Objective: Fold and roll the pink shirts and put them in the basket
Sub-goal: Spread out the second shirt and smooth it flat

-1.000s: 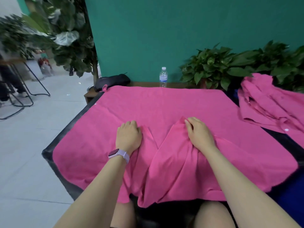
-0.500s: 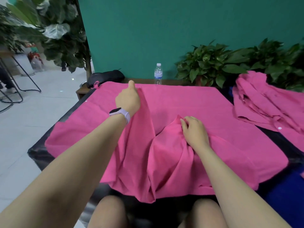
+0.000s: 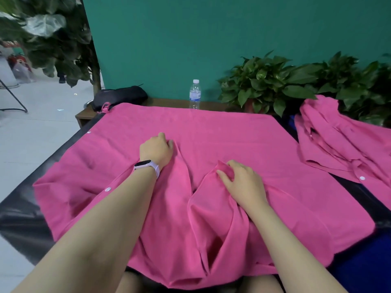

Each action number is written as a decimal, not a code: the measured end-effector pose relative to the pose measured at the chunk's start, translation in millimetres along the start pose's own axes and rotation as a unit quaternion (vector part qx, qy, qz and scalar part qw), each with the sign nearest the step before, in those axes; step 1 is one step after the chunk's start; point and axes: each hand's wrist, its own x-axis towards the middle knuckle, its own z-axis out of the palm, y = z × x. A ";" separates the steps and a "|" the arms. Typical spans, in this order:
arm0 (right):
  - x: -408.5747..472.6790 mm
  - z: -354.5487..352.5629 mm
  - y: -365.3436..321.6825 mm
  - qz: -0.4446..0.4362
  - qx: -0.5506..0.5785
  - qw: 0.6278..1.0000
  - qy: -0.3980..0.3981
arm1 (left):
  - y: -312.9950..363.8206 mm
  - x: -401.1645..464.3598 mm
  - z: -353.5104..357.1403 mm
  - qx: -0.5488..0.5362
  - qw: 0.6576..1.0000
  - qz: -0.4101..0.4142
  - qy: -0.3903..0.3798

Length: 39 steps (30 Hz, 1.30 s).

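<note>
Seen from above, looking forward and down: a large pink shirt spread flat over a dark table, its near hem drooping off the front edge toward bare knees. Left hand, a pale watch on the wrist, knuckles up near the middle of the cloth, fingers curled and pinching a raised ridge of fabric. Right hand a little nearer and to the right, well apart from the left, fingers bent and gathering a second peak of pink cloth. Deep folds running from both peaks down to the hem. White buttons along the shirt's left side. More pink shirts in a loose heap at the far right of the table, separate from the spread one. Behind, a clear water bottle upright on a wooden ledge before a green wall, a black bag to its left, leafy potted plants to its right.
</note>
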 end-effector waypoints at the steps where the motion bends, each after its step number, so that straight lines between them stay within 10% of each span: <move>1: 2.0 0.4 0.1 -0.008 -0.015 1.000 -0.013 | -0.3 1.1 -0.3 0.009 1.000 -0.001 0.002; 5: 29.4 -7.6 8.5 -0.063 0.080 0.990 -0.095 | -0.9 0.8 0.5 0.023 1.000 0.018 -0.012; 9: 85.5 -17.0 21.7 -0.016 0.208 0.977 0.037 | 0.3 -3.2 -1.1 0.017 1.000 0.014 -0.001; 17: 120.7 41.5 42.1 0.011 0.005 0.999 -0.043 | -2.0 1.5 5.2 0.011 1.000 0.025 0.011; 39: -5.2 -6.5 26.4 0.015 0.043 0.998 -0.038 | -7.1 -143.1 -58.2 -0.012 0.999 0.039 0.036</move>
